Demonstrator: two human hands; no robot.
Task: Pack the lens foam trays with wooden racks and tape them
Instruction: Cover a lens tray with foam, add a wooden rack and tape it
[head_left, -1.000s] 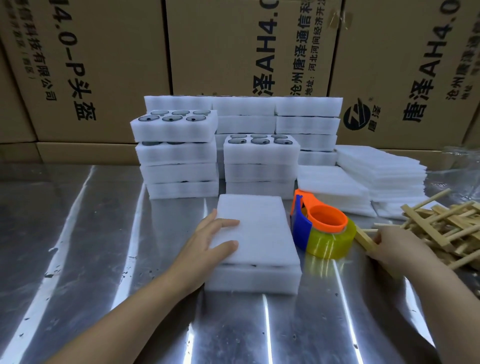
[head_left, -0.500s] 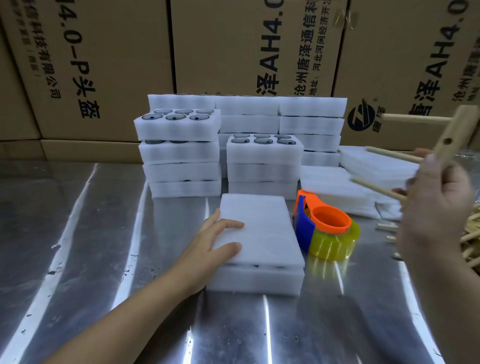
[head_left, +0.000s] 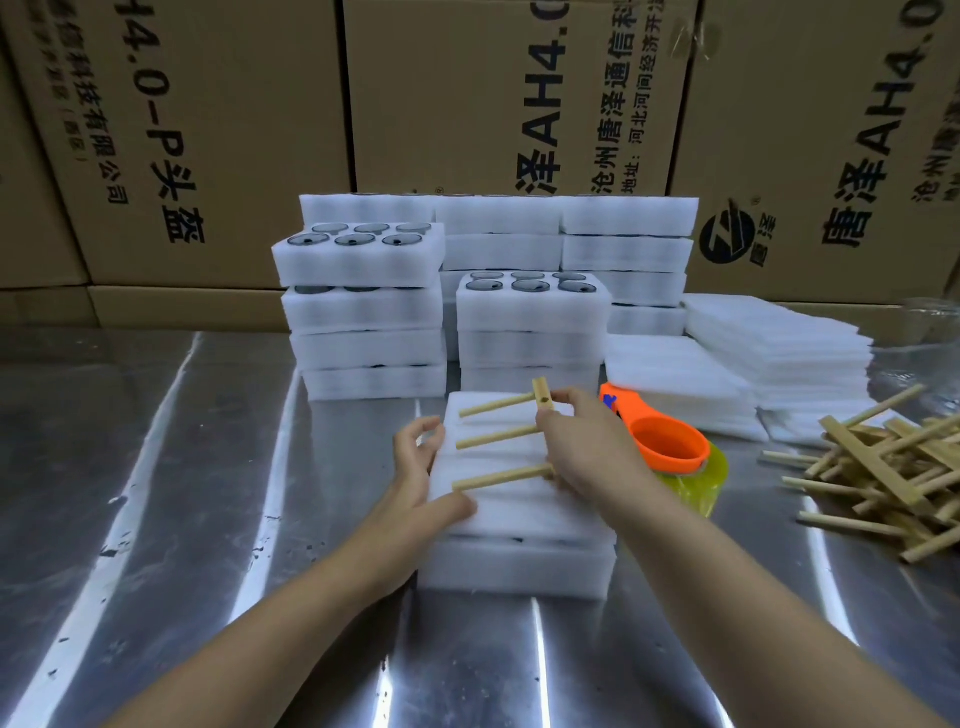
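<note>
Wooden rack (head_left: 498, 436) in right hand (head_left: 587, 457) grip, above foam tray (head_left: 519, 566)

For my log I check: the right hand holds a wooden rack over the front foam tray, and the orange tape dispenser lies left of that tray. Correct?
Not quite: the head view shows the tape dispenser right of the foam tray, not left. The right hand does hold the wooden rack over it.
</note>
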